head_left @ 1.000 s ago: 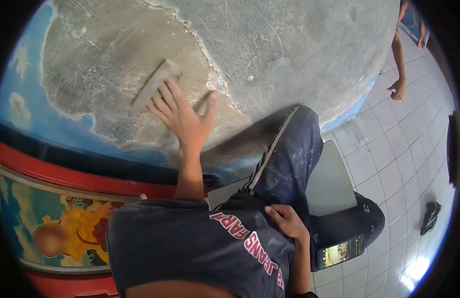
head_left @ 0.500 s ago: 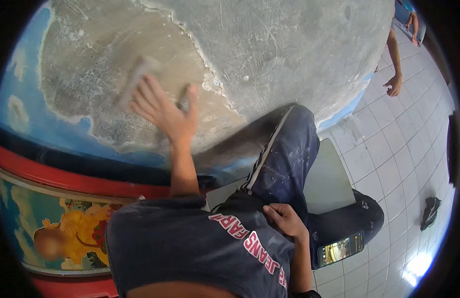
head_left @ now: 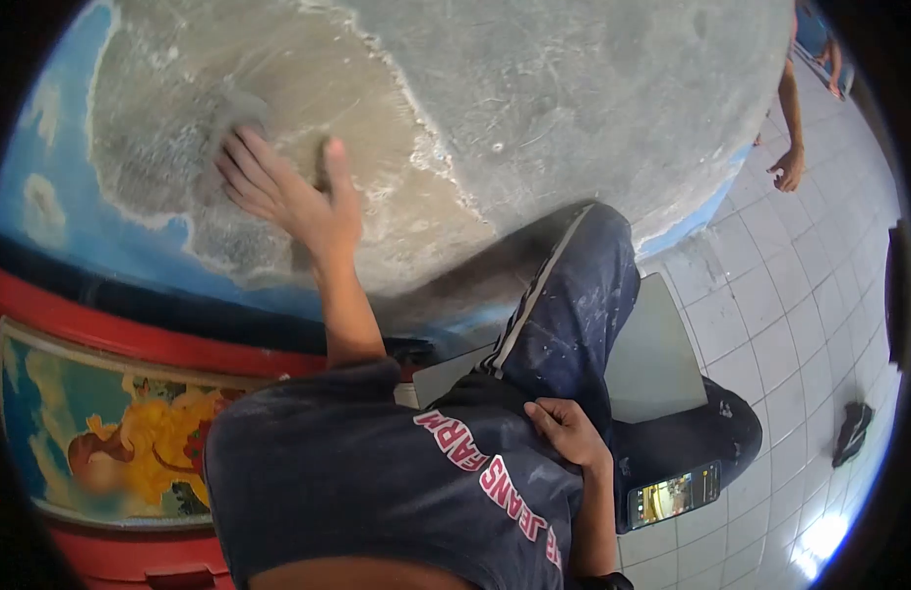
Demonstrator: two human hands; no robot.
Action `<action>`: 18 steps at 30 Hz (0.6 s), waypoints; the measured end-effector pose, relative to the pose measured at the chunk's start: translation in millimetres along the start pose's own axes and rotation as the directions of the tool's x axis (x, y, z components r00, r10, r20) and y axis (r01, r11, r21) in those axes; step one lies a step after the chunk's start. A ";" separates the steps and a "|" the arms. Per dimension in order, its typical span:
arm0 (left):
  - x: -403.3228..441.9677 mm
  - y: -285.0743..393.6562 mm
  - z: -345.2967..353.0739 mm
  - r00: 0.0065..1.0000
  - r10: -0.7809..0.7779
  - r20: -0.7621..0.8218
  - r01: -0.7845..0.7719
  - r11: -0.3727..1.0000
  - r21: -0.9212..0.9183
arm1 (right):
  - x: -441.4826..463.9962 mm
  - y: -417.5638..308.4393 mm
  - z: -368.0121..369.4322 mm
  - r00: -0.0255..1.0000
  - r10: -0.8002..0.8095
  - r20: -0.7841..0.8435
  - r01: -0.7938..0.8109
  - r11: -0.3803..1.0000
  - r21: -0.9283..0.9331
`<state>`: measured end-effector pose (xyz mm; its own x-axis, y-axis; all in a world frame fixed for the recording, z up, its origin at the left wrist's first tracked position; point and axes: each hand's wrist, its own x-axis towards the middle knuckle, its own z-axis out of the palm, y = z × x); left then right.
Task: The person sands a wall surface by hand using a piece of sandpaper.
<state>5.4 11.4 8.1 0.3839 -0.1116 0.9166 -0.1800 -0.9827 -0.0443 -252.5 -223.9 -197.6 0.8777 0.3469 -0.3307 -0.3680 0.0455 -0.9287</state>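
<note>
My left hand [head_left: 300,202] presses flat with its fingers on a small grey pad [head_left: 243,108], blurred, which looks like sandpaper. The pad lies against a bare, scraped patch [head_left: 352,103] in a blue painted wall [head_left: 67,147]. My left thumb sticks out to the right, off the pad. In my lap rests my right hand [head_left: 571,435], fingers curled in and thumb against them, with nothing visible in it. A lit phone [head_left: 674,496] lies by my folded leg, near the right forearm.
A red frame with a painted panel [head_left: 42,433] stands at lower left. Pale tiles [head_left: 741,305] cover the floor at right, with a dark item [head_left: 853,433] on them. Another person's hand [head_left: 789,169] hangs at upper right, and a further person sits behind.
My left hand has slid left across the scraped patch with the sandpaper under its fingers. The right hand stays in my lap.
</note>
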 end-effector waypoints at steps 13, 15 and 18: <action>-12.0 2.5 6.5 0.997 0.075 0.002 -0.075 0.997 0.010 | 0.0 3.8 1.4 1.000 -0.008 -0.004 0.008 1.000 0.025; -5.2 0.5 4.2 0.998 0.058 -0.030 -0.058 0.998 -0.002 | 4.2 -1.7 0.9 1.000 -0.012 -0.025 0.012 1.000 -0.019; -24.5 10.0 13.1 0.999 0.047 0.016 -0.046 0.999 -0.020 | 4.4 -11.5 1.9 1.000 0.014 -0.026 -0.015 1.000 -0.011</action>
<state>6.0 2.4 -20.0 0.3899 -0.1597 0.9069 -0.2153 -0.9734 -0.0788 -245.0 -221.1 -188.1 0.8800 0.3229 -0.3483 -0.3773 0.0298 -0.9256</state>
